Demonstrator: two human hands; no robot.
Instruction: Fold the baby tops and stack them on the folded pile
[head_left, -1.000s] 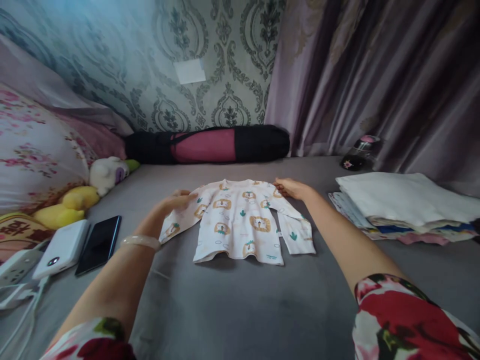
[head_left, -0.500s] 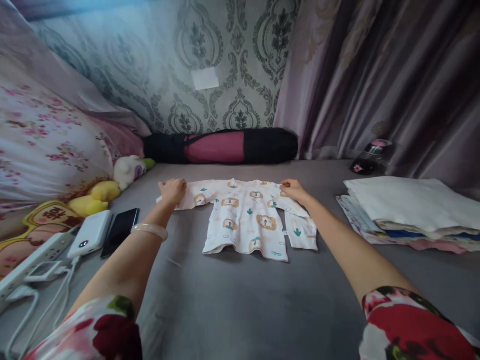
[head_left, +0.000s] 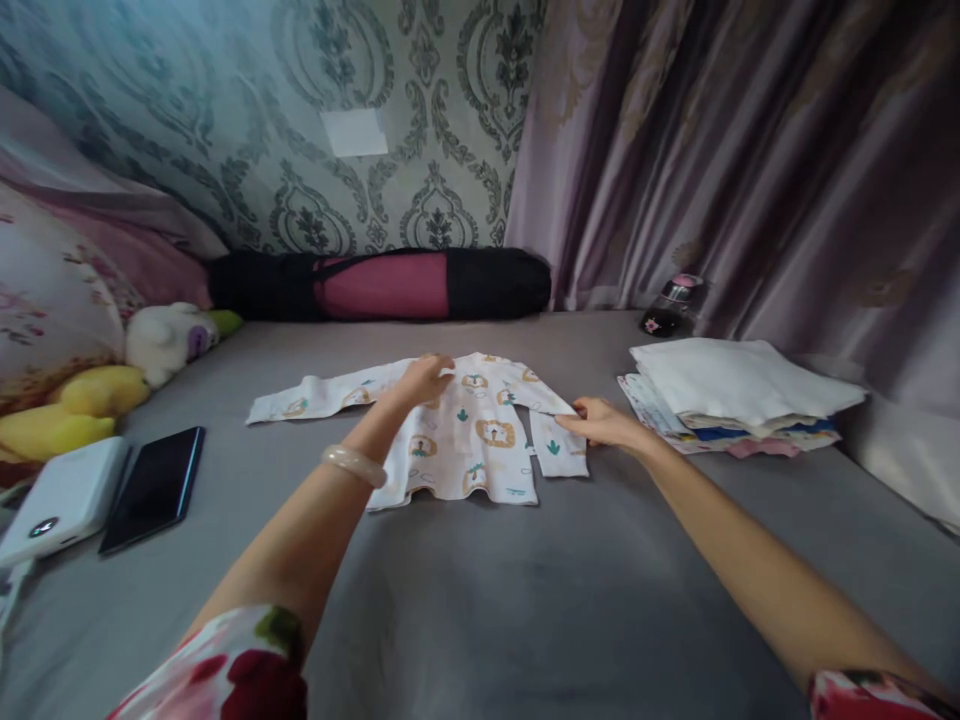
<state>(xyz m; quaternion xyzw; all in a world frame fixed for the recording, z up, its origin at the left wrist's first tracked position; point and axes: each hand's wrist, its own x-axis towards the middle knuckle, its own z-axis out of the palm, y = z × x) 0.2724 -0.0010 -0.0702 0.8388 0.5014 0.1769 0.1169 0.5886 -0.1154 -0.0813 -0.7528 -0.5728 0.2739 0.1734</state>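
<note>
Grey sheet under patterned shirt, laid flat mid-sheet, one sleeve outstretched. Left hand curled at shoulder, grip unclear; right hand pinches bent sleeve. Apparently arranging sleeves; next move likely calls for straightening bent one.

The bare left hand is moving inward over the white lion-print cloth shirt, the bare right hand down its bent sleeve.

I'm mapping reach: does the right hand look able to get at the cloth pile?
Probably yes: the right hand touches the shirt, and only grey sheet shows between hand and cloth pile.
</note>
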